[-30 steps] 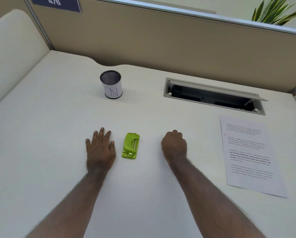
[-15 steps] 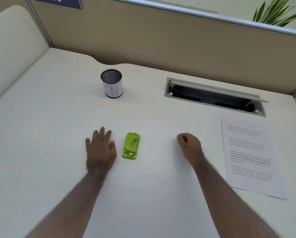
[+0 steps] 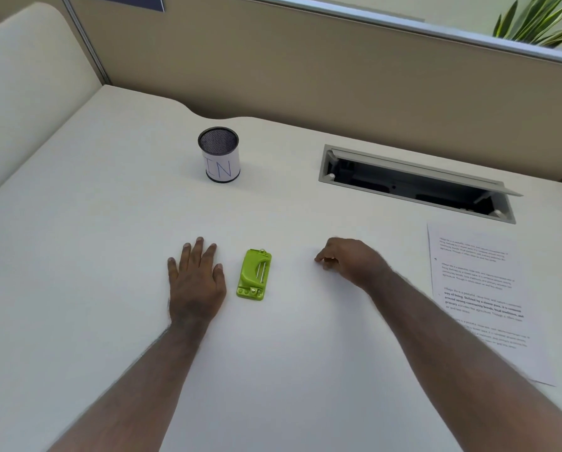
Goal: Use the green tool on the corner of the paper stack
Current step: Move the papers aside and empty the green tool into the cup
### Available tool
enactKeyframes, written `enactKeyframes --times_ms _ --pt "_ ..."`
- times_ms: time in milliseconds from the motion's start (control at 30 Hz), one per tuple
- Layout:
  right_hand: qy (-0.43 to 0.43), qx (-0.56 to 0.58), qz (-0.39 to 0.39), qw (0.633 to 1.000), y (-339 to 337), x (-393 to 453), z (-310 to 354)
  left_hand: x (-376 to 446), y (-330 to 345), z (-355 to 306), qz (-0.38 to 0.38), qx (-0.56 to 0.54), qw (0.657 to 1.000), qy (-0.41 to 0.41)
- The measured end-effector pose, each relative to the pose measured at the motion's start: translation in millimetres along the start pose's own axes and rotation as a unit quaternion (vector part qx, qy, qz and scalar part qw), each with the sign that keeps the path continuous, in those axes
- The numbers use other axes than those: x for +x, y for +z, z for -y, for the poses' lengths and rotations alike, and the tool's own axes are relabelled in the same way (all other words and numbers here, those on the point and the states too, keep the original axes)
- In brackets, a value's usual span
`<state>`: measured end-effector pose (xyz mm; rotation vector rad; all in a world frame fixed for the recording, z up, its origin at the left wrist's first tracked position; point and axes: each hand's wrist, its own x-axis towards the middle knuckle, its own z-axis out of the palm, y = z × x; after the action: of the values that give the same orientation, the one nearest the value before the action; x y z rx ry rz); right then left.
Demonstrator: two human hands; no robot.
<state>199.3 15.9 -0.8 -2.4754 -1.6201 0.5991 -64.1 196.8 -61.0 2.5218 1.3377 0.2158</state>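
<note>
A small green tool (image 3: 254,278) lies flat on the white desk, between my two hands. My left hand (image 3: 195,280) rests palm down just left of it, fingers spread, holding nothing. My right hand (image 3: 348,261) hovers to the right of the tool with its fingers loosely curled, empty, a gap between it and the tool. The printed paper stack (image 3: 478,298) lies at the right of the desk, its lower part partly covered by my right forearm.
A mesh cup (image 3: 219,154) labelled "IN" stands at the back centre. An open cable tray (image 3: 413,184) is set into the desk at the back right. A beige partition (image 3: 305,70) walls the far edge.
My right hand has moved to the right, away from the green tool, and turned from a fist on the desk to a loosely curled, lifted pose. The left hand has stayed put.
</note>
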Motion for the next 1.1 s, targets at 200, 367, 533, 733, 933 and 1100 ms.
enactKeyframes --times_ms 200,367,533,733,933,1100 --pt "-0.068 -0.065 0.045 0.995 -15 7 0 0 -3 -2 0.002 -0.002 1.0 0.0" --pt "-0.091 -0.097 0.05 0.99 -16 10 -4 -1 -4 -1 -0.001 -0.005 1.0 0.004" --pt "-0.108 -0.109 0.054 0.987 -18 14 -2 -1 -6 -3 0.0 -0.004 1.0 0.004" --pt "-0.122 -0.132 0.037 0.983 -15 14 -5 -2 -6 -3 0.006 -0.004 1.0 0.002" --pt "-0.108 -0.168 0.023 0.98 -12 13 4 -2 -7 -3 0.005 -0.001 1.0 0.004" --pt "-0.059 -0.176 -0.003 0.983 -2 8 12 -2 -8 -3 0.004 -0.005 1.0 0.006"
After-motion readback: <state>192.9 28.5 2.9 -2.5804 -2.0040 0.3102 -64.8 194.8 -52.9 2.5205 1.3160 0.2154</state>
